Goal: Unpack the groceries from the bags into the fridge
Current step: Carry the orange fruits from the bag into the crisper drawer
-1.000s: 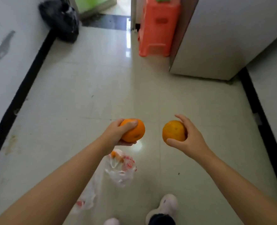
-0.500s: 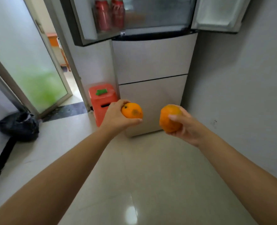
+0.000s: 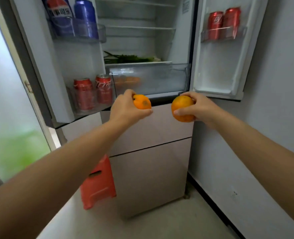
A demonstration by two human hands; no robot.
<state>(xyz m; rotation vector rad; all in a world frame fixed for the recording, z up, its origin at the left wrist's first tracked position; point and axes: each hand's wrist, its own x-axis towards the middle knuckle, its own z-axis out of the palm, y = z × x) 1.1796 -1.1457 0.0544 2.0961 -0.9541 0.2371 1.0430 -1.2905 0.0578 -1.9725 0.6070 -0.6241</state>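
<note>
Pale tiled floor point(image 3: 160, 226) in a narrow space; grey wall point(image 3: 272, 118) close on the right of the fridge point(image 3: 149, 169), frosted glass door point(image 3: 8, 100) on its left. Both upper fridge doors stand open, leaving the compartment front unobstructed; the lower drawer fronts are shut. A red plastic stool point(image 3: 98, 185) sits on the floor against the fridge's lower left corner.

Left hand point(image 3: 125, 109): grip closed around an orange point(image 3: 142, 102), held in front of the fridge just below the clear crisper drawer point(image 3: 149, 80). Right hand point(image 3: 199, 107): grip closed around a second orange point(image 3: 181, 109), level with the first, near the bottom edge of the right door. The two fruits are apart.

Greens point(image 3: 125, 58) lie on the shelf above the crisper drawer. Left door bins: a blue bottle point(image 3: 60, 16) with a red-white-blue emblem and Chinese lettering, and red cans point(image 3: 92, 94) with white script, unreadable. Right door bin: two more red cans point(image 3: 224, 23).
</note>
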